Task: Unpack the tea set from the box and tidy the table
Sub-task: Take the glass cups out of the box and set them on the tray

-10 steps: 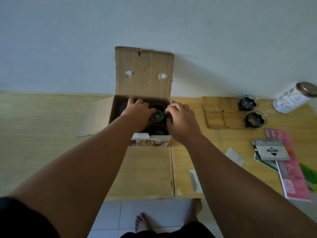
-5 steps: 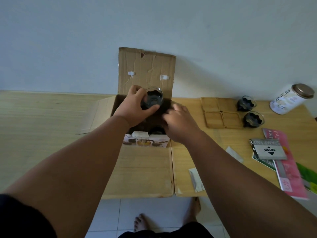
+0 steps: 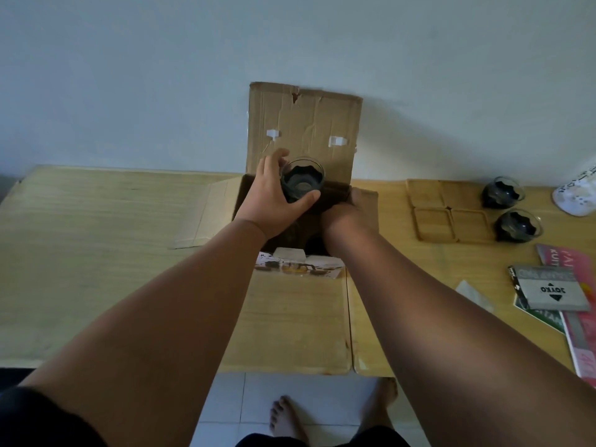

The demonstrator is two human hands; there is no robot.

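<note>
An open cardboard box (image 3: 303,124) stands at the back of the wooden table (image 3: 96,240), its lid leaning on the wall. My left hand (image 3: 274,201) holds a glass cup with dark wrapping inside (image 3: 301,180) above the box opening. My right hand (image 3: 350,211) rests on the box's right edge, its fingers curled over the rim and partly hidden. Two more glass cups, one at the back (image 3: 503,191) and one nearer (image 3: 518,225), stand to the right, next to several wooden coasters (image 3: 448,211).
A white tin (image 3: 577,196) lies at the far right edge. Booklets, a grey stamp pad pack (image 3: 551,290) and a pink magazine (image 3: 577,330) lie at the right front. A small paper slip (image 3: 474,293) lies near my right forearm. Tiled floor and bare feet show below the table's front edge.
My left hand has lifted a glass cup up out of the box. My right hand has moved from the box's inside to its right rim.
</note>
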